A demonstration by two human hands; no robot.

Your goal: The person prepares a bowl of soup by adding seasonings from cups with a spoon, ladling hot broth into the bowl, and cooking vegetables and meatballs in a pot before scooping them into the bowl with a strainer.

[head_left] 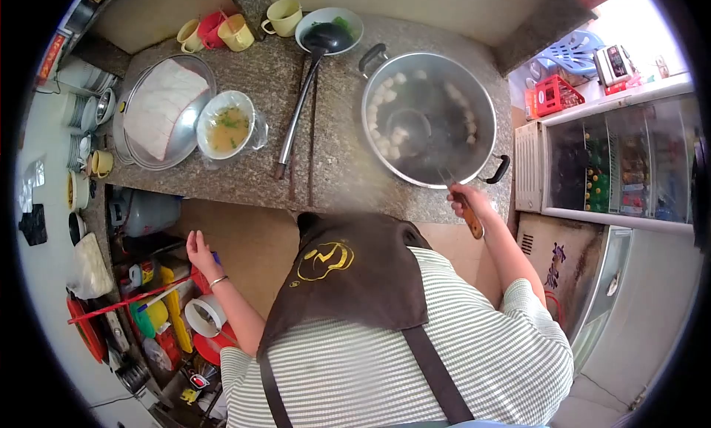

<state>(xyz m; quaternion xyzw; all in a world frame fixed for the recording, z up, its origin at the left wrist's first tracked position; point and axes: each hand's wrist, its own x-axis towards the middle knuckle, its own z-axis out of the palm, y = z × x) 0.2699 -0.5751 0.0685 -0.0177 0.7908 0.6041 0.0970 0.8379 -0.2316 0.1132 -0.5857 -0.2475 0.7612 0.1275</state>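
At the near right rim of a large metal pot [378, 154], my right hand [469, 201] is closed around the wooden handle of a utensil [472, 219]. Its metal end reaches into the pot. Pale round balls [384, 95] float in steaming liquid along the pot's sides. My left hand [202, 252] hangs low at the left, below the counter edge, with its fingers partly bent; whether anything is in them cannot be made out. Left of the pot lies a long-handled ladle [300, 121], its head in a bowl of greens [355, 29]. A plastic-lined bowl of soup [228, 126] stands farther left.
A cloth [164, 108] covers part of a round metal tray [204, 69] on the stone counter [337, 132]. Cups [284, 17] line the back. Glass-door fridge [622, 158] at right. Crowded shelves [167, 309] sit low at left, near my left arm.
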